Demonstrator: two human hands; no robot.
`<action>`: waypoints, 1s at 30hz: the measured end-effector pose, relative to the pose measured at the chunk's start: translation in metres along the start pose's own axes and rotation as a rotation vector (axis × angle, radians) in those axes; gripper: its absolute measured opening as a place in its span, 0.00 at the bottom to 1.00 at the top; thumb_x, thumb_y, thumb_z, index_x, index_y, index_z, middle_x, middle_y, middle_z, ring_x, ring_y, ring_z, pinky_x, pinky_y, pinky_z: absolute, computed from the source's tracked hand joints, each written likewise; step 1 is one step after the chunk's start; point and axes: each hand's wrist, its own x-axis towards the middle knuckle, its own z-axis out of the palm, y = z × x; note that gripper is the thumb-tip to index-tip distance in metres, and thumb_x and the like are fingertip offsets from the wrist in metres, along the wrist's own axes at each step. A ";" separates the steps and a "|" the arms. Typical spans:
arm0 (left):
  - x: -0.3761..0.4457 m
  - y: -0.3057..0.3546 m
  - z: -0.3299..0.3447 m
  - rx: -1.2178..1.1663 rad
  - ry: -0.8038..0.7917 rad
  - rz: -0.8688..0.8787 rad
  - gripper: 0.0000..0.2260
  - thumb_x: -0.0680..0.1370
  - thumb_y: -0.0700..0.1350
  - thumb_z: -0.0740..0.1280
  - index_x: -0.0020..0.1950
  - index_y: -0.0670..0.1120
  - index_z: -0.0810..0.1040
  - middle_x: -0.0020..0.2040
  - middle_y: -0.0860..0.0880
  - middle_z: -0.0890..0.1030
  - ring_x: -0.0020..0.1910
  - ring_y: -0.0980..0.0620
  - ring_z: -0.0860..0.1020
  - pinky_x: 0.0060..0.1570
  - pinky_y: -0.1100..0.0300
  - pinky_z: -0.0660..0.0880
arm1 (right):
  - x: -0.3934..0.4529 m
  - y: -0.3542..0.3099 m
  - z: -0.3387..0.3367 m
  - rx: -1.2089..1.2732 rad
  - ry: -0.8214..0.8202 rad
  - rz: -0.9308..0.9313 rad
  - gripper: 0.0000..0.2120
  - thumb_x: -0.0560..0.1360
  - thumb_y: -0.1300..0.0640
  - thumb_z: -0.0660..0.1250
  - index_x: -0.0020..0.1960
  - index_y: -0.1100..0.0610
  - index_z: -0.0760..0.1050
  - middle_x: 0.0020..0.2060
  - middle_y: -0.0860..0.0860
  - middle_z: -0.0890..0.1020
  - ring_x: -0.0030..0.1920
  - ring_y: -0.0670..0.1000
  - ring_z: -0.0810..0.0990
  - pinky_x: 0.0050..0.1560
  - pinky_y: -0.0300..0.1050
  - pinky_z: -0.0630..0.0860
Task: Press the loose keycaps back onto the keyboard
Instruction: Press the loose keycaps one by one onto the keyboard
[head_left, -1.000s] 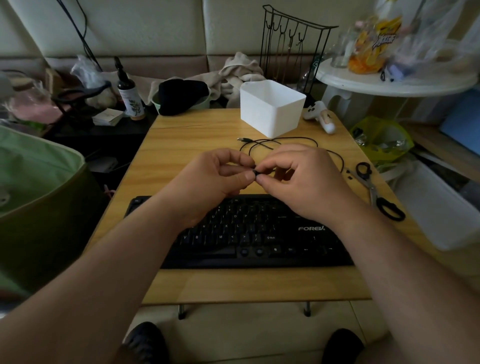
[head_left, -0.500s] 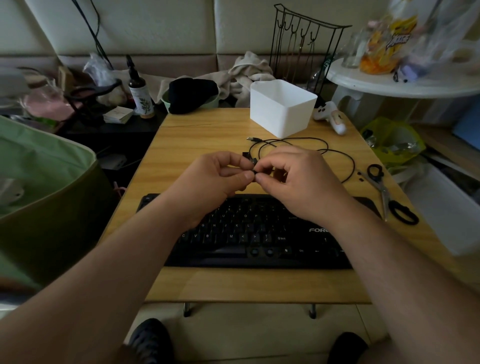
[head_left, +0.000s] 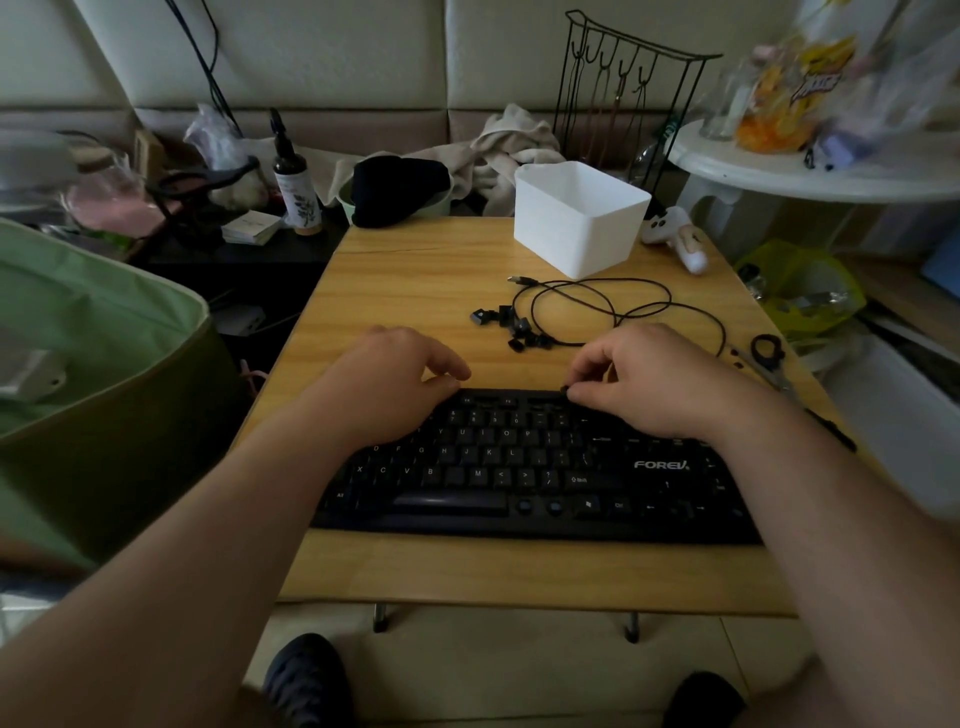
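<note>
Table; right fingers pinching keycap

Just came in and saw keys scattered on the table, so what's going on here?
A person is refitting keycaps on a black keyboard that lies on a small wooden table. The right hand pinches one small black keycap at the keyboard's top row, apparently about to seat it. The left hand rests on the keyboard's upper left edge, holding nothing visible. More loose keycaps wait on the table beside a coiled black cable.
</note>
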 end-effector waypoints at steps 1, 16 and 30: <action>0.000 0.000 -0.001 0.013 -0.011 -0.001 0.10 0.84 0.53 0.65 0.63 0.62 0.82 0.63 0.57 0.80 0.66 0.52 0.73 0.67 0.49 0.72 | 0.000 -0.001 -0.001 -0.014 -0.016 -0.001 0.02 0.78 0.48 0.73 0.50 0.43 0.84 0.44 0.38 0.80 0.46 0.39 0.76 0.40 0.35 0.70; 0.003 0.016 0.021 -0.026 0.064 0.119 0.12 0.83 0.53 0.67 0.66 0.61 0.81 0.62 0.57 0.81 0.62 0.53 0.75 0.65 0.55 0.71 | 0.008 -0.025 0.001 -0.185 -0.071 -0.001 0.03 0.76 0.51 0.73 0.48 0.45 0.84 0.43 0.39 0.81 0.45 0.43 0.79 0.48 0.48 0.82; -0.004 0.044 0.041 0.154 0.055 0.265 0.17 0.84 0.53 0.60 0.70 0.67 0.77 0.67 0.59 0.76 0.69 0.46 0.67 0.69 0.45 0.67 | 0.015 -0.035 0.005 -0.254 -0.070 0.082 0.09 0.73 0.57 0.74 0.37 0.45 0.82 0.41 0.44 0.81 0.42 0.48 0.80 0.41 0.45 0.81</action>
